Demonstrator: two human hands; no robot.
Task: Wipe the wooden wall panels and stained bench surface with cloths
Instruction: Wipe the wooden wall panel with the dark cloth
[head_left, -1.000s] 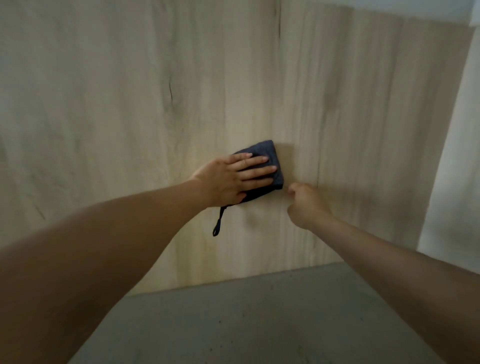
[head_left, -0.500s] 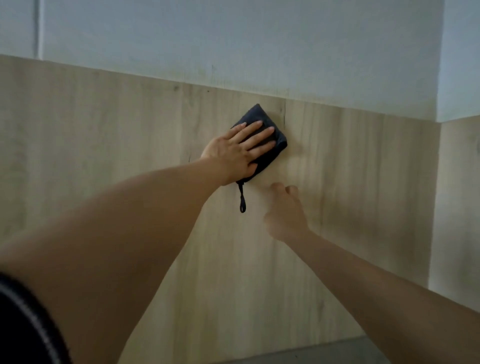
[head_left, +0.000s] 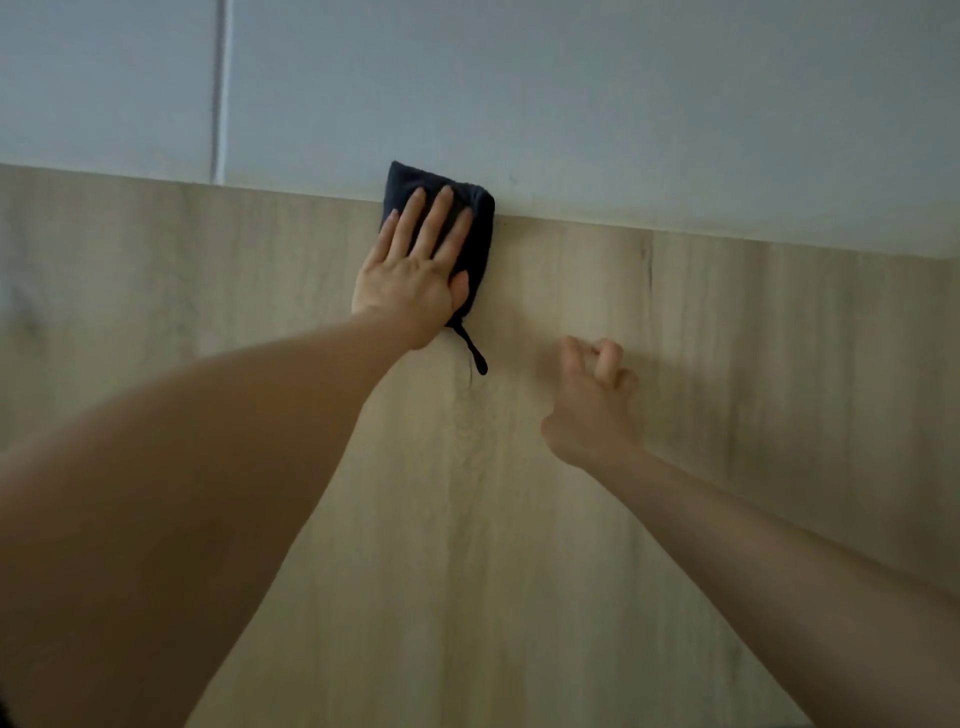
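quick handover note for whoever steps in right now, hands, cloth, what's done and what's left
Left hand: flat, fingers straight, pressing the folded dark blue cloth on the wall.
Right hand: loosely curled, holds nothing, close to the light wooden wall panel.
Cloth straddles the panel's top edge, overlapping the pale painted wall; its loop hangs below.
Done: cannot tell which parts are wiped.
Left: bench, not in view.
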